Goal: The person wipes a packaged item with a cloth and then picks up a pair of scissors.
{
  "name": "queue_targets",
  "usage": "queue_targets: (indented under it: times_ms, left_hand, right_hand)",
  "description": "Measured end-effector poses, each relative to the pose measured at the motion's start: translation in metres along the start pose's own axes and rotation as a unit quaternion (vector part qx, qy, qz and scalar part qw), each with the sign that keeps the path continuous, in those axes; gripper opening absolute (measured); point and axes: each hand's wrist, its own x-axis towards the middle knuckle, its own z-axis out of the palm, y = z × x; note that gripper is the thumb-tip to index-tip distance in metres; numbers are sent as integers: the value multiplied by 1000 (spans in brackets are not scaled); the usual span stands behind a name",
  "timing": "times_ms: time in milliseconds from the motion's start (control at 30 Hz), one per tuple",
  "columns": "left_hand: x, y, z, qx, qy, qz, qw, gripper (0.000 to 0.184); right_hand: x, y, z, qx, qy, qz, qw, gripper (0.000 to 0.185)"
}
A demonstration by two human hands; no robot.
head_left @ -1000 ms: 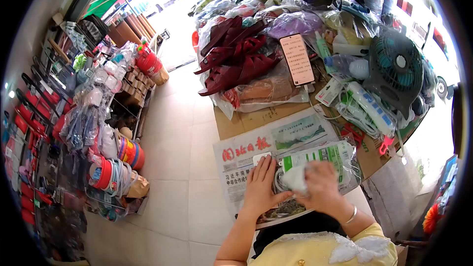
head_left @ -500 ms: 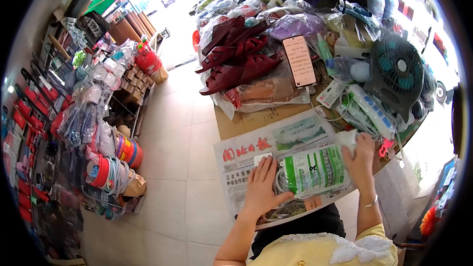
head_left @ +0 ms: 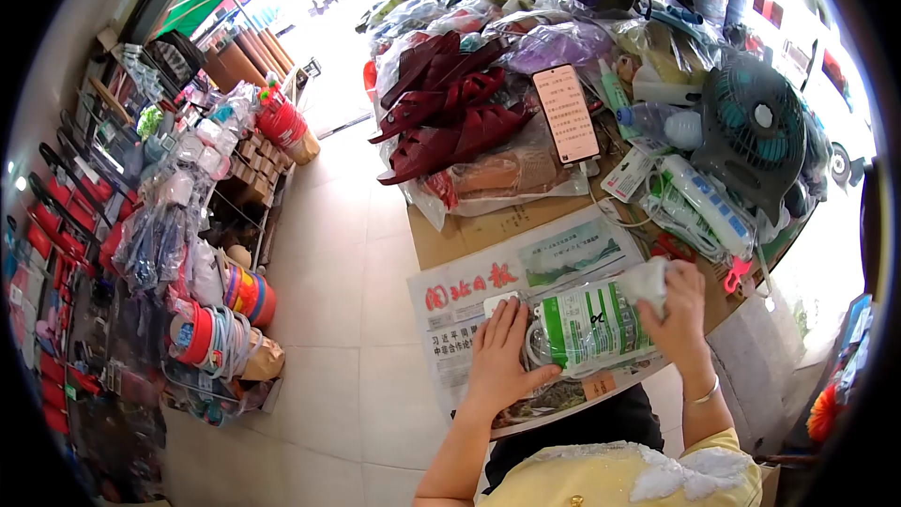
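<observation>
A clear plastic package with a green-and-white label lies on a newspaper, a white cord coiled at its left end. My left hand rests flat on that end, fingers stretched over a white piece, with the thumb against the package. In my right hand is a crumpled white cloth, pressed on the package's right end. Whether the cloth is fabric or paper I cannot tell.
Beyond the newspaper are a lit phone on a cable, dark red sandals, a fan and a bagged white power strip. Shelves of goods line the left side, past a tiled floor.
My right hand has moved slightly left and down with the white cloth, further over the package's right end. My left hand stays in place.
</observation>
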Motion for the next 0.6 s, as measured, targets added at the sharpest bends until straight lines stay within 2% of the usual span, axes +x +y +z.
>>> queue_targets:
  times_ms: [33, 167, 233, 300, 367, 433, 500, 600]
  left_hand:
    - [0, 0, 0, 0, 0, 2, 1000, 109]
    - [0, 1, 0, 3, -3, 1, 1000, 108]
    - [0, 1, 0, 5, -5, 4, 1000, 108]
    - [-1, -4, 3, 10, -9, 7, 1000, 107]
    - [0, -10, 7, 48, 3, 33, 998, 106]
    - [-1, -7, 4, 35, -3, 26, 999, 105]
    - [-2, -4, 1, 16, -6, 19, 1000, 105]
    - [-1, -1, 2, 4, -1, -1, 1000, 107]
  right_hand:
    - [1, 6, -3, -24, 30, 36, 999, 34]
    - [0, -10, 7, -70, 45, 65, 994, 36]
    - [2, -49, 13, -10, -50, -3, 999, 38]
    - [1, -79, 21, 88, -76, -90, 989, 37]
    - [0, -100, 25, 102, -70, -190, 974, 35]
    - [2, -96, 24, 100, -80, -179, 975, 33]
    - [5, -68, 21, 100, -69, -87, 989, 31]
    - [10, -20, 11, 9, -11, 5, 1000, 33]
